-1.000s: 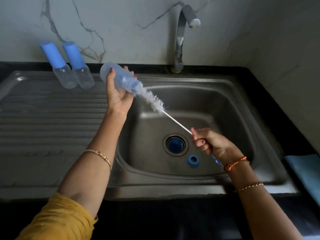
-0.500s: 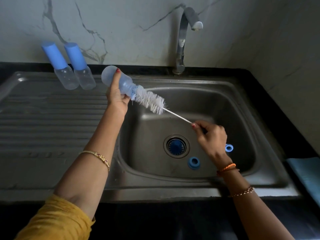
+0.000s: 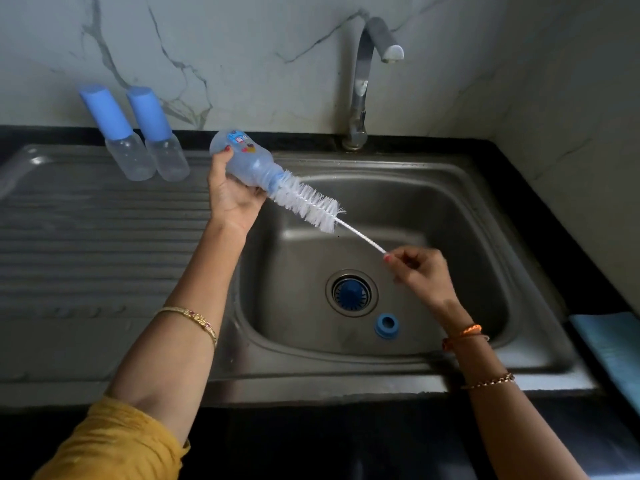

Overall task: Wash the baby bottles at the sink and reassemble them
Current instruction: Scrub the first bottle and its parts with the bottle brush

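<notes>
My left hand [image 3: 232, 199] grips a clear bluish baby bottle [image 3: 246, 157] on its side above the sink's left rim, mouth pointing right and down. A white bottle brush [image 3: 308, 204] sticks out of the mouth, most of its bristles outside. My right hand [image 3: 420, 270] pinches the brush's thin wire handle over the basin. A blue screw ring [image 3: 386, 326] lies on the basin floor near the drain [image 3: 351, 293]. Two capped bottles [image 3: 119, 135] [image 3: 159, 133] with blue lids stand on the drainboard, leaning against the wall.
The steel sink [image 3: 450, 188] has a ribbed drainboard [image 3: 86, 244] to the left. A chrome tap [image 3: 363, 81] rises behind the basin; no water runs. A light blue cloth [image 3: 613, 348] lies on the dark counter at the right edge.
The brush has been drawn further out of the bottle, and the bottle has turned so its printed label faces up. My right hand rose and shifted right, covering the second blue ring.
</notes>
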Motion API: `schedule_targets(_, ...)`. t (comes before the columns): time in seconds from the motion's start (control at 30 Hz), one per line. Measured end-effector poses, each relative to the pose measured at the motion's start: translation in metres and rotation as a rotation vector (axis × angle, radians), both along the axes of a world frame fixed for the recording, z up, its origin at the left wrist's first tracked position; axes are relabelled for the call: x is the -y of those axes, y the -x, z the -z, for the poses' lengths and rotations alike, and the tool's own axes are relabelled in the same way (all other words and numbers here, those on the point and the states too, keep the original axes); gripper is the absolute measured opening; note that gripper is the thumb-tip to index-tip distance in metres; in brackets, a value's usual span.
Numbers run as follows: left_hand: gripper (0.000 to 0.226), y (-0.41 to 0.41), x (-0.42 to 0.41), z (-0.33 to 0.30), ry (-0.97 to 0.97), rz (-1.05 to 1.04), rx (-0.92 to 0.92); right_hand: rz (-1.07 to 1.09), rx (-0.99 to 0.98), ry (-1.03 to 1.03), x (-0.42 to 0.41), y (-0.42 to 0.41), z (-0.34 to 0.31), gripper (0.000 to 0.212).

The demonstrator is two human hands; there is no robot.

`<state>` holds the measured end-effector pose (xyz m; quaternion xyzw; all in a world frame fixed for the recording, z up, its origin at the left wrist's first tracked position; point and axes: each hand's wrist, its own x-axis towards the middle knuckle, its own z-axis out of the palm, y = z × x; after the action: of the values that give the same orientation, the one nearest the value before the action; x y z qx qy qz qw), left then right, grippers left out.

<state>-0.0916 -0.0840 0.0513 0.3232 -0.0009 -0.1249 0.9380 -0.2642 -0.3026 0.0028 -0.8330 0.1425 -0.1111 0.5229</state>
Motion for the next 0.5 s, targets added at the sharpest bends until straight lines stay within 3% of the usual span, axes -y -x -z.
schedule_targets(0.1, 0.054, -0.007, 0.000, 0.004, -0.200, -0.070, -0.085, 0.273, 0.026, 0.452, -0.001, 0.000, 0.002, 0.018)
schedule_targets(0.17, 0.047, -0.006, 0.004, 0.004, -0.218, -0.092, -0.101, 0.308, 0.045, 0.525, -0.002, 0.000, 0.003, 0.019)
schedule_targets(0.2, 0.040, -0.006, 0.006, 0.004, -0.199, -0.096, -0.098, 0.269, 0.049, 0.452, -0.002, -0.001, 0.004, 0.018)
schedule_targets(0.3, 0.039, -0.005, 0.011, 0.004, -0.039, -0.064, -0.051, 0.050, -0.013, -0.072, -0.001, -0.005, 0.007, 0.029)
schedule_targets(0.43, 0.078, -0.002, 0.010, -0.004, 0.045, 0.074, 0.129, -0.157, -0.443, -0.656, 0.011, -0.006, 0.008, 0.034)
schedule_targets(0.5, 0.065, -0.003, 0.010, -0.007, 0.054, 0.040, 0.193, -0.243, -0.554, -0.771, 0.015, -0.007, 0.009, 0.031)
